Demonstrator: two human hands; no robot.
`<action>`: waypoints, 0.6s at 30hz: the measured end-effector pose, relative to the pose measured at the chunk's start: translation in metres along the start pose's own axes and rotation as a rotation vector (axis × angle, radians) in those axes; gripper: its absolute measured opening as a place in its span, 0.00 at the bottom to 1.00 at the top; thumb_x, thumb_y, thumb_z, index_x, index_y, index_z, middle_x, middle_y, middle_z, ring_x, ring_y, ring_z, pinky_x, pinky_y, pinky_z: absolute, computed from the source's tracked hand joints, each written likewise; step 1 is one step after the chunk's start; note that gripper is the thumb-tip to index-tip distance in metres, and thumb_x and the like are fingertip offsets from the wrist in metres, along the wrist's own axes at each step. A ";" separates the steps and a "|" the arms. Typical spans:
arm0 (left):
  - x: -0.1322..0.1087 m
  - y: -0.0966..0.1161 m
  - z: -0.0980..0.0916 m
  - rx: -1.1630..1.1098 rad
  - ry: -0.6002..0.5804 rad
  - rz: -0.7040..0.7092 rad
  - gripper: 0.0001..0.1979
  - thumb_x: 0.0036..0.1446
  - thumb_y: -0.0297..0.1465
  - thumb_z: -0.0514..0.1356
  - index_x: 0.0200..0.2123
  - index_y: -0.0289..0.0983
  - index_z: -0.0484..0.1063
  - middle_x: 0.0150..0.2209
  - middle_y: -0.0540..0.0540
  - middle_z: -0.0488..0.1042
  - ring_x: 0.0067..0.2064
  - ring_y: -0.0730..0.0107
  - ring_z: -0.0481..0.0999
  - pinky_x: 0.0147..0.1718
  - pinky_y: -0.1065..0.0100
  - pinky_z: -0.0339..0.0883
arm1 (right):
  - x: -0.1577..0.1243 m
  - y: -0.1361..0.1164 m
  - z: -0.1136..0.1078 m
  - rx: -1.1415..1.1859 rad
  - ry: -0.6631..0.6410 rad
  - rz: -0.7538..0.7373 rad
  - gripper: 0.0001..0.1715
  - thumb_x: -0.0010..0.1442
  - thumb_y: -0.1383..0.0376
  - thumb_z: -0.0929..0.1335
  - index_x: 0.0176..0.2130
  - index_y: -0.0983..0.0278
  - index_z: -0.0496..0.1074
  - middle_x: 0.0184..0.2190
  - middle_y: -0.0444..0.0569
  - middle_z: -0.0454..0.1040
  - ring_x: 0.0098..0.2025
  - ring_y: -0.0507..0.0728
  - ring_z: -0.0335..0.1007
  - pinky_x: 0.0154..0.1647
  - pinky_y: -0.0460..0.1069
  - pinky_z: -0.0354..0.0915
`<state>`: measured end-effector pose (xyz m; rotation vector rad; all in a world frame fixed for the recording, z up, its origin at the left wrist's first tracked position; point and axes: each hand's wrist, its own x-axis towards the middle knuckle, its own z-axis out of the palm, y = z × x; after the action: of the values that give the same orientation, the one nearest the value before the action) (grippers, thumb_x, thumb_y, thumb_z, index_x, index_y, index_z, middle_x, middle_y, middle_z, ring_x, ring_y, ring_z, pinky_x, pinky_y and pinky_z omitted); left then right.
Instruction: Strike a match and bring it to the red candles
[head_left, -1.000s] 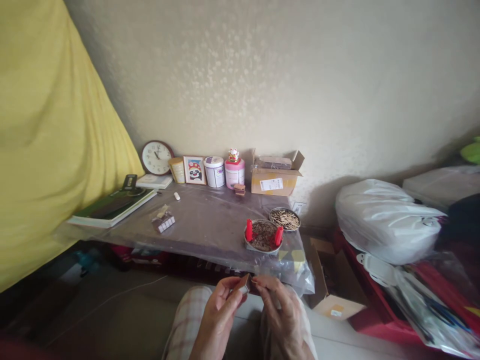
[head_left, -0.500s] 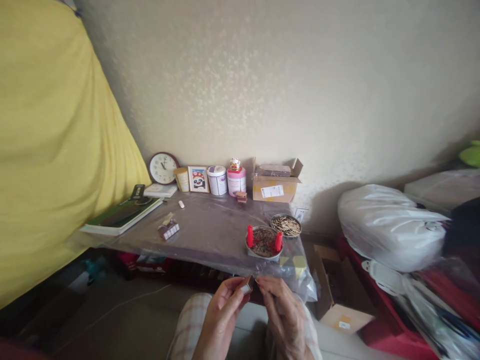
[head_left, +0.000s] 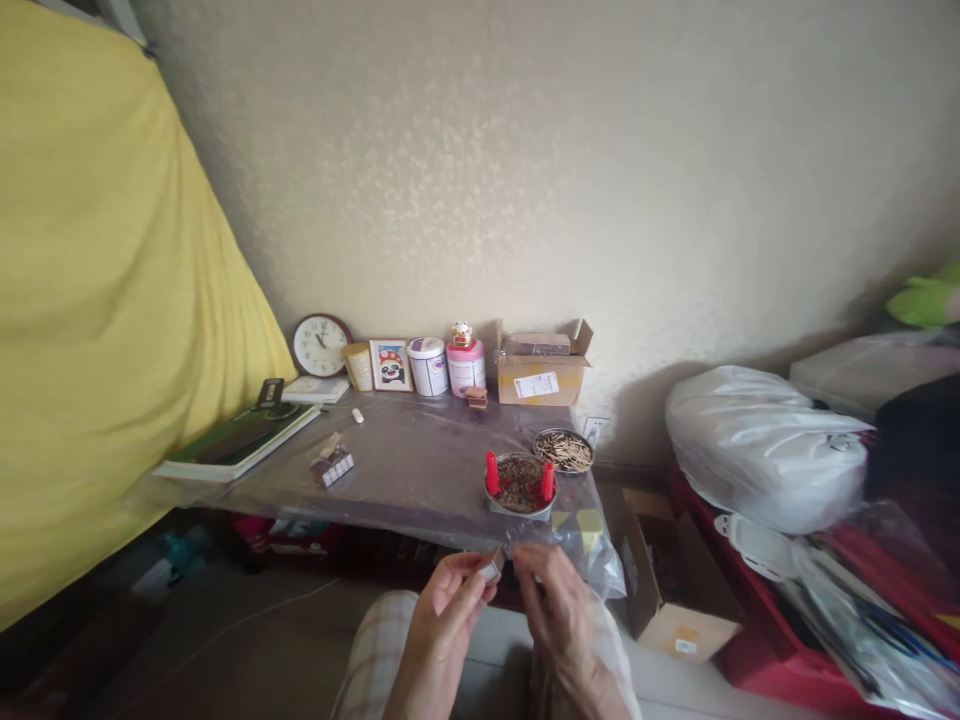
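Note:
My left hand [head_left: 448, 620] grips a small matchbox [head_left: 491, 570] between thumb and fingers, tilted up above my lap. Just right of the box, my right hand [head_left: 556, 600] is closed in a pinch. Whatever sits between its fingertips is too small to make out. Beyond the hands, on the table, stands a round tin [head_left: 519, 505] of brownish bits with two red upright pieces at its rim. Behind it is a round dish of matchsticks [head_left: 562, 450]. A plastic-wrapped pack of matchboxes [head_left: 331, 465] lies to the left.
The plastic-covered table [head_left: 420, 455] carries a book [head_left: 240, 440], a clock [head_left: 322, 345], a picture frame [head_left: 391, 366], canisters [head_left: 428, 367] and a cardboard box [head_left: 544, 385] along the wall. An open carton [head_left: 679, 620] and a white bag [head_left: 765, 450] are at right.
My right hand has shifted slightly, its fingertips lifting a little beside the matchbox. My left hand keeps its hold on the box. The view has turned a little to the right.

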<state>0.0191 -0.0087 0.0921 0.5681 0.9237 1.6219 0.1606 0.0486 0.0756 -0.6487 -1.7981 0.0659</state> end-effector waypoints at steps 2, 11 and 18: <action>0.001 -0.003 -0.003 0.019 0.016 -0.007 0.12 0.48 0.37 0.68 0.35 0.37 0.78 0.37 0.43 0.79 0.42 0.63 0.75 0.48 0.62 0.66 | -0.007 0.015 0.005 -0.045 0.048 0.167 0.09 0.63 0.70 0.65 0.41 0.60 0.73 0.34 0.47 0.79 0.35 0.54 0.78 0.37 0.48 0.74; 0.000 -0.005 -0.004 0.020 -0.025 -0.012 0.09 0.51 0.36 0.65 0.36 0.40 0.77 0.40 0.45 0.80 0.46 0.62 0.75 0.51 0.63 0.65 | 0.007 -0.017 -0.010 0.109 -0.031 0.138 0.08 0.63 0.70 0.66 0.41 0.60 0.72 0.36 0.49 0.80 0.39 0.54 0.78 0.40 0.47 0.74; 0.001 -0.004 -0.004 -0.001 -0.002 -0.021 0.08 0.49 0.35 0.67 0.34 0.39 0.78 0.37 0.46 0.80 0.42 0.64 0.76 0.47 0.65 0.67 | 0.014 -0.031 -0.016 0.089 0.001 0.049 0.10 0.62 0.73 0.65 0.42 0.62 0.72 0.35 0.50 0.79 0.38 0.54 0.77 0.39 0.45 0.74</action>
<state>0.0183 -0.0088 0.0869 0.5573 0.9243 1.6023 0.1601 0.0244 0.1048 -0.6288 -1.7685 0.1776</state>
